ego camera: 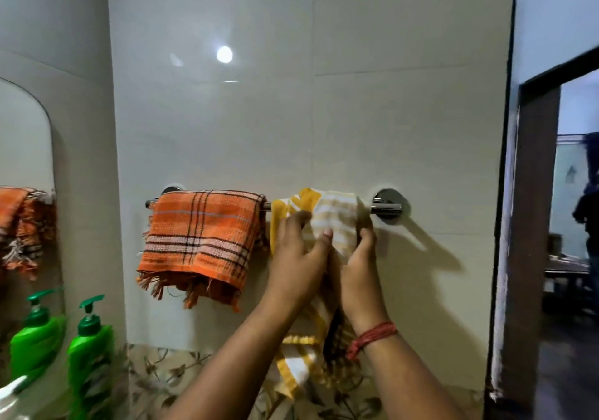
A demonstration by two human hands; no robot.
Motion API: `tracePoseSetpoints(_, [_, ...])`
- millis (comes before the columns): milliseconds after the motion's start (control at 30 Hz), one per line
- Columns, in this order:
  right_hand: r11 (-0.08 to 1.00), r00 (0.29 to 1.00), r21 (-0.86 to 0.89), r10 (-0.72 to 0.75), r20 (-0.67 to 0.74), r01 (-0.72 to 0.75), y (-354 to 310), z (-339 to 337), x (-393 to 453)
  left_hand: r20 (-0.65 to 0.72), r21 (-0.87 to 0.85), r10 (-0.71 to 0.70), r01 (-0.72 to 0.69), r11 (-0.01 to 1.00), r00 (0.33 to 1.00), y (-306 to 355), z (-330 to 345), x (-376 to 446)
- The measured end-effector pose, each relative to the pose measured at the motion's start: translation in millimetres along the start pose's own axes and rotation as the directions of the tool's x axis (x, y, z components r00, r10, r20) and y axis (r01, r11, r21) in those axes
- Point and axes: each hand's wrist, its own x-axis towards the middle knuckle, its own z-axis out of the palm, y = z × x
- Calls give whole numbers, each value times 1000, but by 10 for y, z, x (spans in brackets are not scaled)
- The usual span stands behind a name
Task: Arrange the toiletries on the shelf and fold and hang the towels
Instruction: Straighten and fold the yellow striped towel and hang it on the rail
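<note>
A chrome towel bar [385,207] runs across the tiled wall. An orange checked towel [199,241] hangs folded over its left half. A yellow and white striped towel [334,213] is draped over the right half, its long end hanging down between my forearms. My left hand [299,254] pinches the yellow towel's front just below the bar. My right hand [358,264] grips the same towel at its right edge, thumb up near the bar. A green pump bottle [90,351] stands at the lower left.
A mirror [26,192] at the left edge reflects the orange towel and the green bottle. A dark door frame [525,225] stands to the right, with an open doorway and a person partly seen beyond. Floral patterned tiles line the wall's bottom.
</note>
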Motion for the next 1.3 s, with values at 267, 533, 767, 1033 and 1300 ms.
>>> tracePoseSetpoints(267, [992,954,-74,-76,291,101,272,211,-356,-124,-51,-202,197,979,972,-129,104,-99])
tracePoseSetpoints(533, [991,791,132,-83,607,3,836,41,-555,-295,65,-172,199,978,940,-136,368,-160])
tracePoseSetpoints(767, [847,792,505,-190,580,-167,1026,-408,-84,-409,74,-180,229,971,895,-83,703,-454])
tracePoseSetpoints(1033, [698,697,566,-134,705,-438,688,-407,31,-344,140,-316,381,914,885,59,1061,-1235])
tracePoseSetpoints(1300, [841,441,406,-231,867,-358,1153,-476,-738,-512,-255,-542,486,836,666,260,624,-1829])
